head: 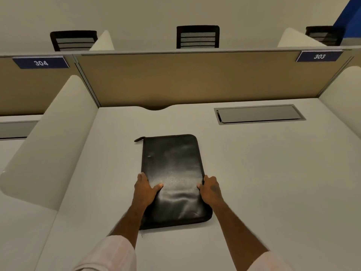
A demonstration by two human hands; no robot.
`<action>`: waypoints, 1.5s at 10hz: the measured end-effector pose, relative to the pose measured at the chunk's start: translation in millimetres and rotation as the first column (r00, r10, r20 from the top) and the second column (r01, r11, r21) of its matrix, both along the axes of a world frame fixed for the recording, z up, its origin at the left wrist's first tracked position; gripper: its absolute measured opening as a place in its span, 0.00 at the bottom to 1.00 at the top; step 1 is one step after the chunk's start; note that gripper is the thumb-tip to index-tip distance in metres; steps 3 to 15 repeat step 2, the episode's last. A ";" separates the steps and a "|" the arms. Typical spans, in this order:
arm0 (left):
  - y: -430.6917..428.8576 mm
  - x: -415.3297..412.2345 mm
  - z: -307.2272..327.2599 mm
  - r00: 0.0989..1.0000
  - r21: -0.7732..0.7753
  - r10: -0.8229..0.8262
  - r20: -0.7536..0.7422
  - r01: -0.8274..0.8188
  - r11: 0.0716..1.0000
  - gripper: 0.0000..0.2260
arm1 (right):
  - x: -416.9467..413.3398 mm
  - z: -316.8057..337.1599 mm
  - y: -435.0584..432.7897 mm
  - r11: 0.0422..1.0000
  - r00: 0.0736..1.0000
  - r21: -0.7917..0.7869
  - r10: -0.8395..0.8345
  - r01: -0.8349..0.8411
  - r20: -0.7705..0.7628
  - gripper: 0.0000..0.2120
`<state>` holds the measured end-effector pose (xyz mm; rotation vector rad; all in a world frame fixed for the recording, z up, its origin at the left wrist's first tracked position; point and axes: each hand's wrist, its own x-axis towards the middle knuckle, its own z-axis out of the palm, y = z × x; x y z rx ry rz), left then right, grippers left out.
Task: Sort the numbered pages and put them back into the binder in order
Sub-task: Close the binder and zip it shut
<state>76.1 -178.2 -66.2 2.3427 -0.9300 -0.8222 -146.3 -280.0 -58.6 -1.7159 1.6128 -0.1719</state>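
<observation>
A black zippered binder (172, 165) lies closed and flat on the white desk (263, 182), its long side running away from me. A zipper pull sticks out at its far left corner. My left hand (144, 190) grips the binder's left edge, thumb resting on the cover. My right hand (211, 189) holds the right edge, thumb on top of the cover. No loose pages are visible.
A grey cable-tray lid (259, 114) is set into the desk at the back right. A tan partition (195, 79) closes the back, with labels 304 and 303. White side dividers (48, 137) flank the desk. Black chairs (197, 37) stand beyond.
</observation>
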 end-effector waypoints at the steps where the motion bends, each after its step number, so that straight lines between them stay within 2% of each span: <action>1: -5.2 -2.2 1.8 0.955 0.086 -0.180 0.237 0.164 0.983 0.41 | -9.1 9.6 -0.8 0.978 0.975 -0.109 0.161 -0.178 -0.153 0.17; 2: -11.5 -23.1 18.9 0.883 0.060 -0.287 0.372 0.286 0.956 0.38 | -22.4 21.3 2.4 0.941 0.928 -0.183 0.223 -0.284 -0.298 0.26; 15: -11.5 -23.1 18.9 0.883 0.060 -0.287 0.372 0.286 0.956 0.38 | -22.4 21.3 2.4 0.941 0.928 -0.183 0.223 -0.284 -0.298 0.26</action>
